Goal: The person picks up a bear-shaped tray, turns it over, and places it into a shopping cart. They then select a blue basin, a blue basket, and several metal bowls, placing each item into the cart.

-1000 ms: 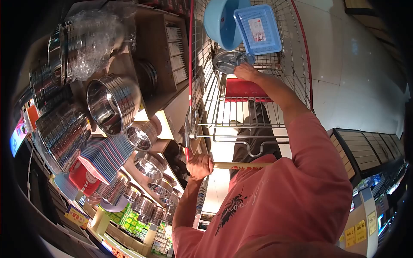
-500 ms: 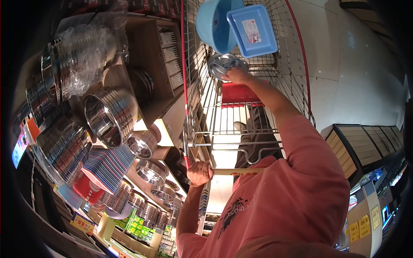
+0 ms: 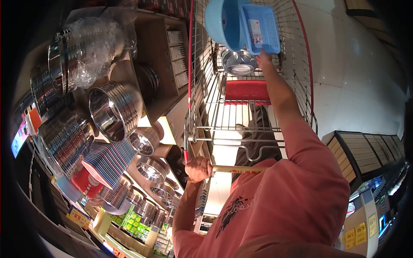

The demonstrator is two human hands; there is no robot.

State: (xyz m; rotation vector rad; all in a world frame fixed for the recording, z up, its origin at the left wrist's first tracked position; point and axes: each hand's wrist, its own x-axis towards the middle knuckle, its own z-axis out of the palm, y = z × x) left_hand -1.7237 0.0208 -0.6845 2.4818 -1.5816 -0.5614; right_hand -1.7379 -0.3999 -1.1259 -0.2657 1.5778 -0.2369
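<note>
My left hand (image 3: pixel 199 168) is closed around the shopping cart's handle (image 3: pixel 232 170). My right hand (image 3: pixel 264 59) reaches into the wire cart (image 3: pixel 310 64) and grips the near edge of a light blue plastic basket (image 3: pixel 269 32), which is tilted and has a label on its base. Left of the basket a larger blue plastic basin (image 3: pixel 215 26) rests on its side. Just beside my right hand lies a round, shiny metal divided plate (image 3: pixel 239 63). The fingertips at the basket edge are partly hidden.
Shelves on the left hold stacked metal bowls (image 3: pixel 112 112), some wrapped in clear plastic (image 3: pixel 97 56), and a striped stack (image 3: pixel 109 161). A red flap (image 3: pixel 247 92) crosses the cart's near part. To the right are pale floor (image 3: pixel 344 81) and a low slatted display (image 3: pixel 365 155).
My right hand has left the metal plate and moved to the blue basket, which is now tilted more. The plate lies uncovered by the hand. My left hand stays on the handle.
</note>
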